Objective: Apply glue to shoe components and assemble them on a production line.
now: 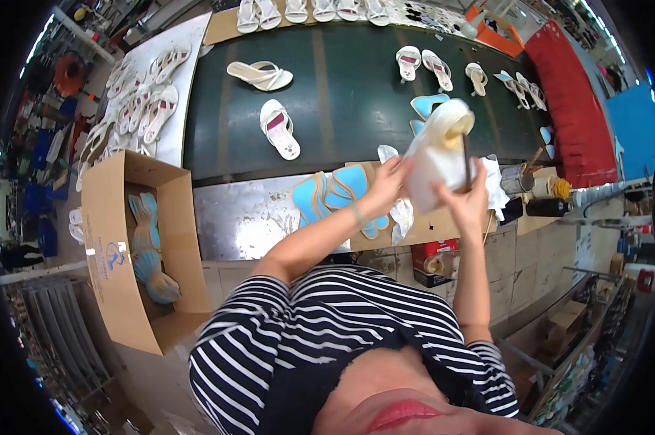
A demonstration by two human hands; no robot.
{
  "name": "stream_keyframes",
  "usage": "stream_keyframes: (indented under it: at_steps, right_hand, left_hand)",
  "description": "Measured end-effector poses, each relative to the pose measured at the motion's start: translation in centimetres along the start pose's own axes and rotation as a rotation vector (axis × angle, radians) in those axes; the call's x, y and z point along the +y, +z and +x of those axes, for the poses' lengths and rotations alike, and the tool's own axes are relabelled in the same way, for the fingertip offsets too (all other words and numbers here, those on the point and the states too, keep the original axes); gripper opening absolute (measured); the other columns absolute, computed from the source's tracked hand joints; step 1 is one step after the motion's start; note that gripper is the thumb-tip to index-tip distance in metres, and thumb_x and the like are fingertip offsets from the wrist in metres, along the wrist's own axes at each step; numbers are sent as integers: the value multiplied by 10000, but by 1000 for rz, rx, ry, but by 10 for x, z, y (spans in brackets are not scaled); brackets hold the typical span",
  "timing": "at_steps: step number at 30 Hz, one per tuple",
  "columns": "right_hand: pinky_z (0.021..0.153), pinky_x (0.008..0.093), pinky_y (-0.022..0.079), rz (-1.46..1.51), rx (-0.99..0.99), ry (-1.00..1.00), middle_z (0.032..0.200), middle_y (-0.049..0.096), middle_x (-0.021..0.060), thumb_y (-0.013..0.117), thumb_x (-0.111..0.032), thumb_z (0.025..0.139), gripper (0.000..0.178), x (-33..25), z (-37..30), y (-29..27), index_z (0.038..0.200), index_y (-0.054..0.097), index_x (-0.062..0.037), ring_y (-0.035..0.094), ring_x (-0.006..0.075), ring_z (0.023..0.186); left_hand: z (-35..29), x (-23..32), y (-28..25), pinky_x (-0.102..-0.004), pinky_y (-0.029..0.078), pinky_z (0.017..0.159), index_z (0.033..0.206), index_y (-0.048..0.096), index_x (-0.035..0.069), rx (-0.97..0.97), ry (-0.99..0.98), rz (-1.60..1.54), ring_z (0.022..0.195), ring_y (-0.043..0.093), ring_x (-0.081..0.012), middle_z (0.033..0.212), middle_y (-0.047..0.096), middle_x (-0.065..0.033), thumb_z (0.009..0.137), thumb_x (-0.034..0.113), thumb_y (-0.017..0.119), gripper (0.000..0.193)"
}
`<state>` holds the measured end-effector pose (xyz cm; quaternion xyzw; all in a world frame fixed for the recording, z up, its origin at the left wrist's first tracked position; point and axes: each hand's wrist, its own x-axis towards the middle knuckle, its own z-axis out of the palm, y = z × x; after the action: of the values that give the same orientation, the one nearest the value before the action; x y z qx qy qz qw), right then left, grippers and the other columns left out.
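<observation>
Object (443, 168) | whitish, motion-blurred | rounded upper end, yellow patch there

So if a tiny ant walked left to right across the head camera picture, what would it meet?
Cardboard box, nearest white sandal on the green table, left hand, right hand, red cover, blue panel.

bright, fairly even indoor light; white strip lights (38, 40) gleam at the upper left and right rims; hard glare whitens the metal worktop (253, 238); motion blur smears the held white item (440, 156); fisheye edges bend, soften and darken to black
</observation>
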<state>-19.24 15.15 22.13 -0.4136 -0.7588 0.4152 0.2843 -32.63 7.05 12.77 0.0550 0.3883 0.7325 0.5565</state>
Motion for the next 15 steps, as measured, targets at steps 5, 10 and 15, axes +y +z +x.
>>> stream_keyframes:
  at_steps: [5, 10, 15]
  right_hand:
    - [867, 361, 507, -232, 15, -148, 1122, 606, 195, 899, -312, 576, 917, -18, 19, 59, 1288, 418, 7, 621, 276, 1011]
    - [919, 381, 508, 118, -85, -53, 1157, 586, 205, 883, -209, 601, 888, -8, -6, 25, 1299, 388, 24, 618, 298, 1059]
    - [919, 406, 486, -264, -34, -105, 1218, 578, 234, 879, -402, 544, 995, -24, 4, 80, 1322, 417, 12, 591, 373, 1098]
  left_hand:
    - [25, 21, -64, -330, 533, 603, 1087, 568, 82, -42, 239, 9, 839, 614, -126, 975, 632, -48, 983, 305, 538, 249]
    - [-11, 0, -29, -290, 519, 554, 1076, 585, 85, 24, 98, -29, 747, 622, -129, 941, 631, -28, 953, 302, 596, 249]
    - [6, 27, -88, -334, 575, 675, 1123, 579, 75, 50, 222, 32, 842, 661, -162, 972, 652, -58, 993, 276, 517, 247]
